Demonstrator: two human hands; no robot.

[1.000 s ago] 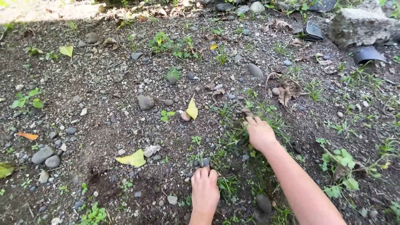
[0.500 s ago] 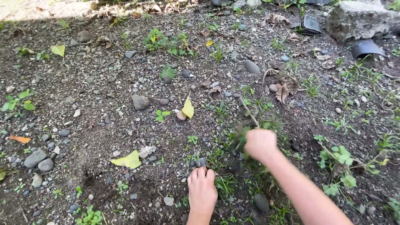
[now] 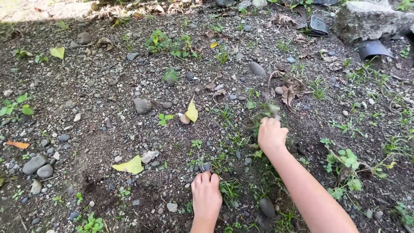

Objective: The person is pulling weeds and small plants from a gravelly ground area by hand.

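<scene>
A: Nearest first, please. What do I log for the hands?

B: Item one, left hand: I see it palm down on the dirt at the bottom edge, fingers together and curled under a little, holding nothing. I judge it a prop for the body's weight. A dark oval stone lies just beside it, to the right.

A: And the other?

B: Item two, right hand: farther out, arm stretched, fingers closed into a fist around a tuft of weeds. The blades and dirty roots stick out above the knuckles, so I take the tuft to be gripped low, near its base. It sits in the grassy patch right of centre.

A: Middle ground?

B: Item three, yellow leaf flat on the gravel, left of the hands. Item four, a smaller yellow leaf standing on edge against a pebble.

A: Far end?

B: Item five, large grey rock, top right, with a black plastic pot on its side below it.
</scene>
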